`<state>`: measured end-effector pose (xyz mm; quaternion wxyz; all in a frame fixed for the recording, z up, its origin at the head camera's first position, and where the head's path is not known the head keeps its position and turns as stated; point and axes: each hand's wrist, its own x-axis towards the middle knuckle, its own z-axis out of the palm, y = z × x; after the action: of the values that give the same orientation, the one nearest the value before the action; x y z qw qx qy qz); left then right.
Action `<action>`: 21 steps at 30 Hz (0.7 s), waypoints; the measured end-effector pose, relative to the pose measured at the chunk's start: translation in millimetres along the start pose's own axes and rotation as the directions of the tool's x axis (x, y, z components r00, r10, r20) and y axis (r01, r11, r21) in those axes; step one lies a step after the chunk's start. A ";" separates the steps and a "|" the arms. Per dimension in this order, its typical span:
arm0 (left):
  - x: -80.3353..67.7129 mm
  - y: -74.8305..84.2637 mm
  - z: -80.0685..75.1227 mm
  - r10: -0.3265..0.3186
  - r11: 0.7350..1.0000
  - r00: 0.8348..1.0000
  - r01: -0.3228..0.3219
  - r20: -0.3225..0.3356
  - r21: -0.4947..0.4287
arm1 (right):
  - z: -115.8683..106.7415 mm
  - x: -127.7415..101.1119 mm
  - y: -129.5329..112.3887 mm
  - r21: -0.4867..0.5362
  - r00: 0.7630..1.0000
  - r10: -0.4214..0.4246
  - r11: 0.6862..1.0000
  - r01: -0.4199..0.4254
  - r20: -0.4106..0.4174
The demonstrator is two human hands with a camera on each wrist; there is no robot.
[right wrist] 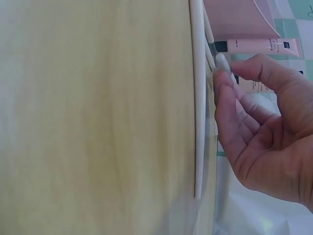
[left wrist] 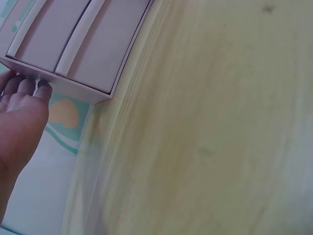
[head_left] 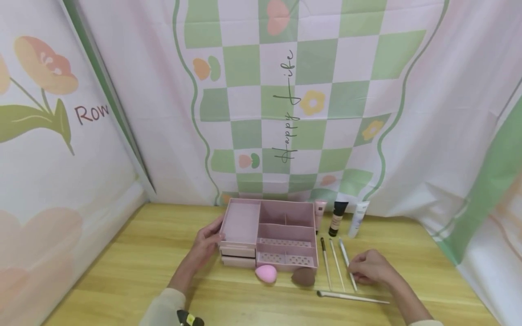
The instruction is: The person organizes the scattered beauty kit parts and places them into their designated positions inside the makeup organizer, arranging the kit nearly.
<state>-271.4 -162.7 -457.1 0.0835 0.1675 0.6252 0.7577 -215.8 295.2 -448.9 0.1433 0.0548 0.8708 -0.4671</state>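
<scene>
— On the table [head_left: 134,267], what is the left hand [head_left: 207,242] doing?

— It rests against the left end of the organiser [head_left: 269,235], a pink box standing near the back edge, just in front of the cloth. The left wrist view shows the fingertips [left wrist: 43,88] pressed to the box's edge beside its two drawers [left wrist: 73,36]. They look fairly straight and close together, not wrapped round anything.

— And the right hand [head_left: 369,268]?

— It lies down on the table right of the box, over the lower end of the white brush [head_left: 347,264]. In the right wrist view the fingertips [right wrist: 222,78] come down together at the brush handles [right wrist: 198,98] — touching one, I think, but the view is too close to tell whether they pinch it.

— What lies around that brush?

— Two more thin brushes side by side to its left: a pale brush [head_left: 336,264] and a dark-tipped brush [head_left: 325,262], all three pointing away from the person. A fourth, the long brush [head_left: 352,297], lies crosswise just below them, near the hand.

— Anything by the box?

— Two sponges touching its front: a pink sponge [head_left: 266,273] and a brown sponge [head_left: 303,276]. Behind the brushes, three tubes stand against the cloth — a pink tube [head_left: 320,213] right beside the box, a beige tube [head_left: 337,218] with a black cap, then a white tube [head_left: 358,219].
</scene>
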 end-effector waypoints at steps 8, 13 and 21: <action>0.0 0.5 1.3 0.018 1.000 1.000 -0.018 0.002 0.008 | -8.1 -4.6 -2.3 0.111 0.987 -0.096 0.991 0.082 0.127; 0.5 0.5 2.1 0.010 1.000 1.000 -0.010 -0.013 -0.002 | -12.1 -5.5 -4.2 0.141 0.977 -0.135 0.984 0.113 0.165; -0.7 2.0 2.7 0.009 1.000 1.000 -0.009 -0.002 0.010 | -11.8 -6.6 -9.6 0.196 0.960 -0.181 0.971 0.140 0.212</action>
<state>-269.6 -160.8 -454.8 0.0786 0.1698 0.6284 0.7550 -214.1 299.9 -433.1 0.1985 -0.0576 0.8046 -0.5566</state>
